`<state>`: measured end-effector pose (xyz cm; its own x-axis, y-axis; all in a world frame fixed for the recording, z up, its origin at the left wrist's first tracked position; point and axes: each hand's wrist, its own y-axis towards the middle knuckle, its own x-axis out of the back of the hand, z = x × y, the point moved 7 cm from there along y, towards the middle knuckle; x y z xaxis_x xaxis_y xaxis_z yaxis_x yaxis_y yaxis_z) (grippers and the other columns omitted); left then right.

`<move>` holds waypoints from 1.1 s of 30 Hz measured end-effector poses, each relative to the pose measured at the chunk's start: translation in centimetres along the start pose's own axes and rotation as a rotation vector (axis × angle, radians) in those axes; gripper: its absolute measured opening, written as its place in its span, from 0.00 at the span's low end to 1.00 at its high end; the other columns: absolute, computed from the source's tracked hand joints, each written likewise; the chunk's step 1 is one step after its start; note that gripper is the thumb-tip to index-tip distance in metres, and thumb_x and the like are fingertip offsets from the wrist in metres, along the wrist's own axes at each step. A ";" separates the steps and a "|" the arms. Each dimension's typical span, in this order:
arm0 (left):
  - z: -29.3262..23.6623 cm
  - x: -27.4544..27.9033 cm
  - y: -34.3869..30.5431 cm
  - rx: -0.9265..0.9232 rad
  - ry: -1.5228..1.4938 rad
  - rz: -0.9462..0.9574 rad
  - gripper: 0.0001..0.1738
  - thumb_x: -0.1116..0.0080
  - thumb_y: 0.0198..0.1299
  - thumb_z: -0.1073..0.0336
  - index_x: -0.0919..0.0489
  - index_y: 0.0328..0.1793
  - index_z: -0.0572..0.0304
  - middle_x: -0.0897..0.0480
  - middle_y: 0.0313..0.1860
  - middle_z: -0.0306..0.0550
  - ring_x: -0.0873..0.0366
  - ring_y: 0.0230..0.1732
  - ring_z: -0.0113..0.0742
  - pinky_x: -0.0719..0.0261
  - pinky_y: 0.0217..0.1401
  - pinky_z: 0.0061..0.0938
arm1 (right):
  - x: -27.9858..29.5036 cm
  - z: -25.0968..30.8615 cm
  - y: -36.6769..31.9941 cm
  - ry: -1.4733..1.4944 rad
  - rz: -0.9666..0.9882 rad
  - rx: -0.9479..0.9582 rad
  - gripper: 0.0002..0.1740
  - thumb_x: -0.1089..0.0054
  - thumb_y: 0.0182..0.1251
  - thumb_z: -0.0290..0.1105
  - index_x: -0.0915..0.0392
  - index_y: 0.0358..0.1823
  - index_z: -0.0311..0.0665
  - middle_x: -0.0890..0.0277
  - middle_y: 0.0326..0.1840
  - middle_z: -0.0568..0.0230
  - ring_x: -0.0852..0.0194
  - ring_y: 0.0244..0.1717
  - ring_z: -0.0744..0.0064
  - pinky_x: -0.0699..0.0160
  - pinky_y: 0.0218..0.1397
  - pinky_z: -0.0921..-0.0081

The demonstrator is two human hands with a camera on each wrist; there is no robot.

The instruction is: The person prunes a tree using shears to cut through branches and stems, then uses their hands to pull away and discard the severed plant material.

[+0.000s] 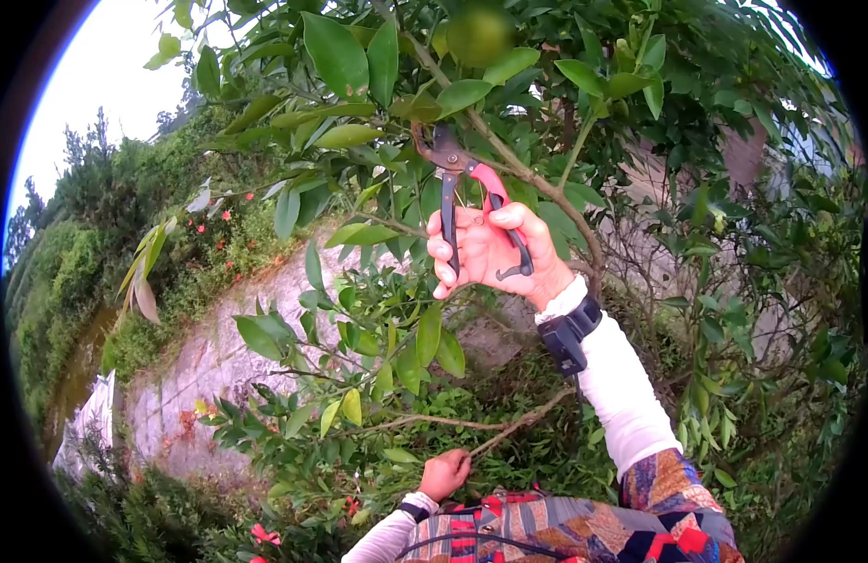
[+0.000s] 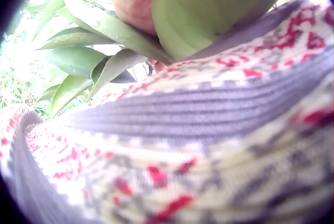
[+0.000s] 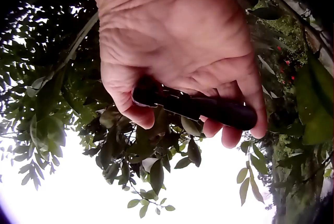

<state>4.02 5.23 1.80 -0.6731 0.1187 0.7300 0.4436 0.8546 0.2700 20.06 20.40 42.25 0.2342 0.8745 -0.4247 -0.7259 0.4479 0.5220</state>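
Note:
My right hand [image 1: 504, 249] holds a pair of pruning shears [image 1: 451, 192] up among the leaves, fingers curled round the dark handles. The blades point up and overlap leaves beside a slanting branch [image 1: 509, 155]. The right wrist view shows the same hand [image 3: 177, 46] from the palm side, with a black handle [image 3: 198, 106] between thumb and fingers. Low in the head view, my left hand [image 1: 444, 474] grips a thin branch [image 1: 532, 413] close to the body. In the left wrist view, a large leaf [image 2: 203, 10] partly hides the left hand [image 2: 134, 0].
Leafy twigs [image 1: 359, 347] fill the space between the hands. A blurred round yellow-green shape [image 1: 479, 36] hangs at the top. Paved ground [image 1: 190, 403] lies below on the left, near red flowers [image 1: 265, 535]. Patterned clothing [image 1: 565, 530] is at the bottom edge.

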 end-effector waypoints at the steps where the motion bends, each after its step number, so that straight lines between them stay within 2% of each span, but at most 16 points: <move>1: 0.0 -0.1 -0.1 -0.002 -0.003 0.008 0.10 0.38 0.69 0.60 0.15 0.48 0.57 0.12 0.38 0.53 0.12 0.39 0.56 0.14 0.42 0.47 | 0.3 -0.1 0.0 0.004 -0.002 0.004 0.34 0.47 0.71 0.52 0.26 0.68 0.32 0.22 0.55 0.55 0.16 0.50 0.55 0.17 0.64 0.45; 7: 0.4 -0.3 0.1 0.026 0.003 0.032 0.10 0.37 0.69 0.59 0.15 0.47 0.56 0.12 0.38 0.53 0.12 0.39 0.56 0.14 0.42 0.47 | 0.4 0.2 0.4 0.021 0.015 0.032 0.35 0.46 0.70 0.52 0.26 0.68 0.32 0.22 0.55 0.56 0.16 0.51 0.54 0.17 0.65 0.46; 13: 0.6 -0.5 -0.3 0.012 0.009 0.014 0.10 0.37 0.69 0.60 0.15 0.47 0.56 0.12 0.37 0.53 0.12 0.39 0.56 0.14 0.42 0.47 | 0.6 0.3 0.3 -0.042 0.023 0.037 0.33 0.47 0.70 0.52 0.25 0.67 0.34 0.23 0.52 0.57 0.18 0.48 0.55 0.17 0.63 0.48; 18: 0.5 -0.3 -0.1 -0.005 0.002 0.002 0.10 0.35 0.68 0.60 0.14 0.48 0.57 0.12 0.37 0.55 0.12 0.37 0.57 0.14 0.40 0.45 | 0.8 0.1 0.1 -0.018 -0.017 0.076 0.25 0.47 0.72 0.49 0.25 0.59 0.37 0.28 0.42 0.64 0.21 0.40 0.62 0.16 0.52 0.55; 22: 0.4 -0.4 -0.2 0.000 0.021 0.007 0.10 0.35 0.68 0.61 0.14 0.49 0.57 0.12 0.38 0.55 0.12 0.38 0.57 0.13 0.41 0.45 | 0.8 -0.2 0.1 -0.051 -0.073 0.104 0.22 0.46 0.74 0.46 0.25 0.57 0.36 0.28 0.38 0.66 0.21 0.34 0.65 0.14 0.47 0.58; 26: 0.2 -0.4 -0.4 -0.006 0.023 -0.017 0.10 0.35 0.68 0.61 0.14 0.48 0.58 0.12 0.38 0.55 0.12 0.38 0.57 0.13 0.41 0.45 | 1.0 -0.6 -0.4 -0.062 -0.088 0.100 0.22 0.46 0.74 0.45 0.25 0.58 0.35 0.28 0.37 0.65 0.21 0.33 0.65 0.14 0.43 0.61; 29: 0.4 -0.6 -0.1 0.001 0.016 0.000 0.10 0.35 0.68 0.60 0.14 0.48 0.58 0.12 0.38 0.56 0.12 0.38 0.58 0.13 0.41 0.45 | 2.2 -0.8 -0.7 -0.044 -0.128 0.099 0.13 0.46 0.75 0.37 0.26 0.53 0.37 0.28 0.32 0.68 0.24 0.25 0.71 0.14 0.35 0.65; 30: 0.5 -0.7 0.1 0.005 0.019 0.000 0.11 0.35 0.68 0.60 0.14 0.48 0.58 0.11 0.38 0.56 0.12 0.39 0.58 0.13 0.41 0.46 | 2.1 -0.7 -0.6 -0.071 -0.199 0.105 0.10 0.46 0.75 0.35 0.27 0.51 0.38 0.29 0.30 0.70 0.26 0.22 0.74 0.14 0.32 0.66; 33: 0.3 -0.8 -0.2 0.007 0.027 -0.002 0.11 0.35 0.68 0.60 0.14 0.48 0.57 0.11 0.38 0.56 0.11 0.39 0.58 0.14 0.41 0.46 | 2.2 -0.9 -0.3 -0.236 -0.294 0.091 0.11 0.46 0.76 0.36 0.28 0.52 0.38 0.28 0.31 0.69 0.24 0.25 0.73 0.13 0.36 0.65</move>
<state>4.30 5.12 0.93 -0.6579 0.1033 0.7460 0.4380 0.8582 0.2675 20.19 21.99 40.48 0.5740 0.7203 -0.3895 -0.5475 0.6913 0.4715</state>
